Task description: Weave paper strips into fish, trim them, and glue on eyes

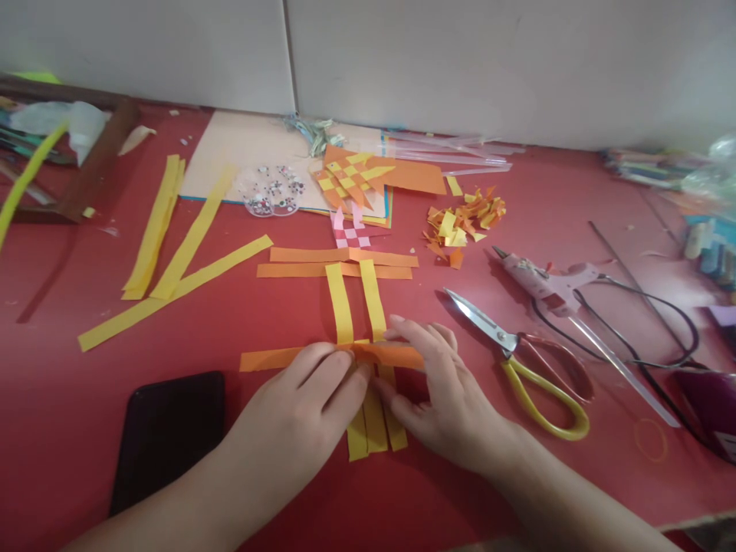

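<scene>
An orange paper strip (267, 359) lies crosswise over several upright yellow paper strips (376, 429) on the red table. My left hand (313, 402) is closed at the crossing, its fingertips pressed together on the orange strip. My right hand (440, 383) rests over that strip's right part with thumb and fingers apart, the thumb beside the yellow strips. Two yellow ends (340, 303) extend beyond the crossing toward two loose orange strips (333, 271). My fingers hide part of the weave.
Scissors (509, 345) and a glue gun (546, 284) with its cord lie right. A black phone (169, 429) is left, below loose yellow strips (155, 230). Farther back are woven paper fish (348, 178), googly eyes (271, 190), paper scraps (465, 218) and a wooden tray (106, 165).
</scene>
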The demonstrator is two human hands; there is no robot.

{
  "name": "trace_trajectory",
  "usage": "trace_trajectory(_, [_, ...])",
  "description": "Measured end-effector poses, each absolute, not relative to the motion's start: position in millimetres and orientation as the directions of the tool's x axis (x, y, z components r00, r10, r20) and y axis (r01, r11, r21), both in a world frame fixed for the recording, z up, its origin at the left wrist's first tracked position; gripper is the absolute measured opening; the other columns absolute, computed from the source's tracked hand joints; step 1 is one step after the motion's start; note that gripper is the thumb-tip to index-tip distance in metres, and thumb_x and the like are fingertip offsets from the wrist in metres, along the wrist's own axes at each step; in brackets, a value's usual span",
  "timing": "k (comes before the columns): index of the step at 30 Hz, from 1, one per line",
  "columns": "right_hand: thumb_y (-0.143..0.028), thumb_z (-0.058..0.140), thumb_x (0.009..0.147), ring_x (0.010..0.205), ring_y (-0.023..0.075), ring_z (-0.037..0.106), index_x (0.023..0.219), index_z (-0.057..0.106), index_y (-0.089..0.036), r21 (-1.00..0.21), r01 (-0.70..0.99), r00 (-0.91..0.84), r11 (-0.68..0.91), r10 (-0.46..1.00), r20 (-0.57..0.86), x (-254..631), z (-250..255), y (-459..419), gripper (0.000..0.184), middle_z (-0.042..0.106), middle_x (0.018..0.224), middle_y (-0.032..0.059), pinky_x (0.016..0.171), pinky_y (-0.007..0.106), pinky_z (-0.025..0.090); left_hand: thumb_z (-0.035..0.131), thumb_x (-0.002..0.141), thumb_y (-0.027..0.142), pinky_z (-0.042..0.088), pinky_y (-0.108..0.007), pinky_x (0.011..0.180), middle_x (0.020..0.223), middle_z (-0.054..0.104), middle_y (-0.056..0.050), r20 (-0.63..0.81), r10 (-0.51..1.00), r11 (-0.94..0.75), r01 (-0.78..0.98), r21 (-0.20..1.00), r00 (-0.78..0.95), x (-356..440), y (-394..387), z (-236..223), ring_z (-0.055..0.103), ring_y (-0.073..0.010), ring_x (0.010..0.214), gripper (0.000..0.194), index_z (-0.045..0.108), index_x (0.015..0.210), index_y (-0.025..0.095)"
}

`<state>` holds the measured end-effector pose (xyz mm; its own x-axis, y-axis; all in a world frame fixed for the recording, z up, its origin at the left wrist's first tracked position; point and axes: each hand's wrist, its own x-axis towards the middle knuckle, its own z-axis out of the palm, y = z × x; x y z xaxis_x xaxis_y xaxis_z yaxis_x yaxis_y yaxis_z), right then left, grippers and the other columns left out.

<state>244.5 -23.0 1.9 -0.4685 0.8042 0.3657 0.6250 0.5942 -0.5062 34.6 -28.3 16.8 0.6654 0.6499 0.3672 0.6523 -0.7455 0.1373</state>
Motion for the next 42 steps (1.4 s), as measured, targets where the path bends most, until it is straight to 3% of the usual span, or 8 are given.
trace_trajectory(12, [-0.009,0.059,0.086,0.100,0.0246,0.060,0.142,0.033,-0.010,-0.494,0.626,-0.480,0.604,0.797,0.367,243.9,2.8,-23.8,0.061,0.065,0.112,0.0133,0.093,0.044,0.048,0.038,0.095,0.004,0.064,-0.042,0.075,0.096,0.072,-0.013,0.357,0.650,-0.748,0.649,0.142,0.671,33.3,-30.2,16.6,0.067,-0.0280,0.089,0.034,0.068,0.110,0.004])
trace_trajectory(18, [-0.020,0.061,0.087,0.101,0.0263,0.061,0.138,0.037,-0.010,-0.511,0.658,-0.430,0.553,0.833,0.348,243.0,7.5,-24.5,0.057,0.065,0.109,0.0142,0.087,0.043,0.051,0.041,0.094,0.004,0.063,-0.042,0.081,0.095,0.071,-0.013,0.334,0.649,-0.754,0.636,0.164,0.684,33.9,-29.7,14.6,0.066,-0.0279,0.091,0.032,0.071,0.106,0.003])
trace_trajectory(25, [-0.016,0.064,0.087,0.086,0.0196,0.064,0.105,0.061,-0.019,-0.542,0.654,-0.347,0.528,0.846,0.405,241.9,12.0,-18.3,0.019,0.073,0.091,0.0052,0.080,0.037,0.054,0.039,0.093,0.001,0.063,-0.040,0.076,0.093,0.072,-0.014,0.367,0.627,-0.765,0.631,0.128,0.687,32.5,-27.5,16.0,0.066,-0.0275,0.087,0.034,0.073,0.099,0.003])
trace_trajectory(30, [-0.013,0.065,0.086,0.077,0.0176,0.065,0.089,0.065,-0.019,-0.565,0.679,-0.295,0.470,0.878,0.376,241.5,10.7,-15.8,0.008,0.073,0.080,0.0025,0.073,0.033,0.055,0.042,0.092,0.000,0.063,-0.042,0.077,0.095,0.072,-0.015,0.353,0.626,-0.770,0.622,0.141,0.695,33.5,-27.8,15.9,0.065,-0.0281,0.088,0.032,0.072,0.102,0.002])
trace_trajectory(35, [-0.015,0.066,0.086,0.076,0.0168,0.065,0.092,0.066,-0.020,-0.567,0.707,-0.259,0.423,0.900,0.350,241.0,10.9,-17.0,0.008,0.073,0.080,0.0016,0.070,0.029,0.056,0.045,0.091,0.001,0.064,-0.042,0.074,0.096,0.072,-0.015,0.366,0.643,-0.757,0.631,0.171,0.672,35.3,-27.9,16.0,0.065,-0.0285,0.088,0.030,0.072,0.102,0.003])
trace_trajectory(42, [-0.017,0.068,0.085,0.083,0.0207,0.063,0.101,0.063,-0.019,-0.436,0.761,-0.331,0.480,0.865,0.377,244.9,7.0,-17.8,0.017,0.073,0.085,0.0040,0.074,0.034,0.056,0.044,0.092,0.001,0.064,-0.040,0.072,0.090,0.073,-0.014,0.372,0.643,-0.755,0.635,0.161,0.670,34.5,-28.1,16.6,0.067,-0.0278,0.085,0.030,0.073,0.095,0.003])
